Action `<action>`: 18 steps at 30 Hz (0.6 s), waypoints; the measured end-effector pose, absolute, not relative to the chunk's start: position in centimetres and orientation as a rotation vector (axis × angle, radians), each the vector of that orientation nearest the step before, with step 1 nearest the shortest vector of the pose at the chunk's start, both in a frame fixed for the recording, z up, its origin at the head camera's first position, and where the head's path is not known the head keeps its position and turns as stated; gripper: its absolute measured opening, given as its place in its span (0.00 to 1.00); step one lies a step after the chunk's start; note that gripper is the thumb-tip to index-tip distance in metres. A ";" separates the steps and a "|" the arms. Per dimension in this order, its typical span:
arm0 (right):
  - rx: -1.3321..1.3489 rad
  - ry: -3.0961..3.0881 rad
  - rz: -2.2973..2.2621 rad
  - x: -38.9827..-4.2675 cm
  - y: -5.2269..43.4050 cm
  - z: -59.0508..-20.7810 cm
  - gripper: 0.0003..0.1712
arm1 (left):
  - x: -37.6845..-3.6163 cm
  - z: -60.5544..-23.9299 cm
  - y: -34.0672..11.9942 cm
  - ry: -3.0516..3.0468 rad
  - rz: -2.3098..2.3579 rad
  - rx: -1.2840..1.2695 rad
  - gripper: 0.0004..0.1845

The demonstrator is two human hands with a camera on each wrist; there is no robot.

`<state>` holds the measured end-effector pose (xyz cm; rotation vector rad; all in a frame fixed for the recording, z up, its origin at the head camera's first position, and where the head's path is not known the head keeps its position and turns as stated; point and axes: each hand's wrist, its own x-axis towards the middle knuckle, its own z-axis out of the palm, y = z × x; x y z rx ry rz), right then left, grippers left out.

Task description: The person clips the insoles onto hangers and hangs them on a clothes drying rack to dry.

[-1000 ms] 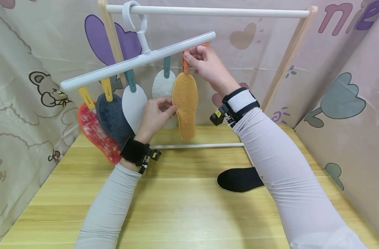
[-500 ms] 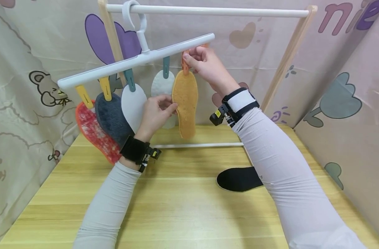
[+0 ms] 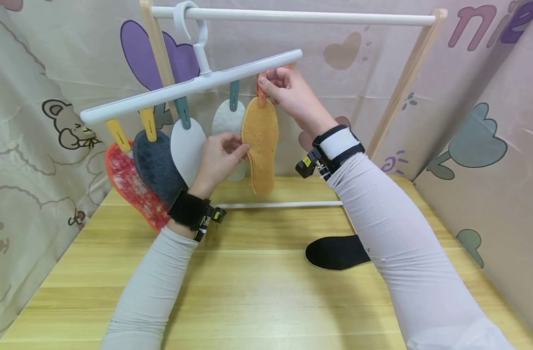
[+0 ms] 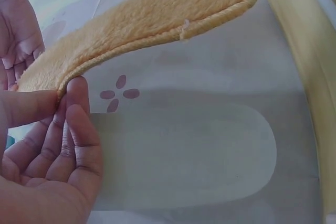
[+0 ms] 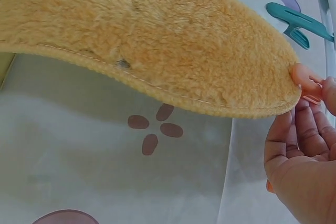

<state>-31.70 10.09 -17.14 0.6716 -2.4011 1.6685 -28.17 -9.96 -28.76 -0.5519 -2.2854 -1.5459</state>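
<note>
A fuzzy orange-yellow insole [image 3: 261, 146] hangs toe-up under the white hanger [image 3: 161, 92], its top at an orange clip [image 3: 261, 92]. My right hand [image 3: 294, 95] pinches this clip between thumb and fingers. In the right wrist view the clip [image 5: 307, 81] overlaps the insole's rounded end. My left hand [image 3: 220, 160] pinches the insole's left edge partway down; the left wrist view shows thumb and forefinger on the piped rim of the insole [image 4: 142, 22]. Behind it a pale insole [image 3: 227, 116] hangs from a green clip [image 3: 234, 95].
Left along the tilted hanger hang a white insole [image 3: 187, 146], a dark grey one [image 3: 157, 165] and a red patterned one [image 3: 137, 187], on green and yellow clips. The hanger hooks over the rack's top rail [image 3: 314, 18]. A black insole [image 3: 336, 253] lies on the table [image 3: 249, 291].
The hanger's right end has dipped slightly and its left end shifted a little left. Both hands keep their grips on the insole and the orange clip.
</note>
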 end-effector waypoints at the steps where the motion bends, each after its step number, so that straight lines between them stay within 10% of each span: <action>1: 0.674 -2.398 1.663 -31.7 10.1 -17.2 0.15 | -28.2 -28.7 -9.9 -2.284 -1.546 -0.550 0.07; 18: 0.630 -2.448 1.582 -32.0 9.8 -18.0 0.24 | -28.4 -29.2 -10.2 -2.300 -1.547 -0.548 0.10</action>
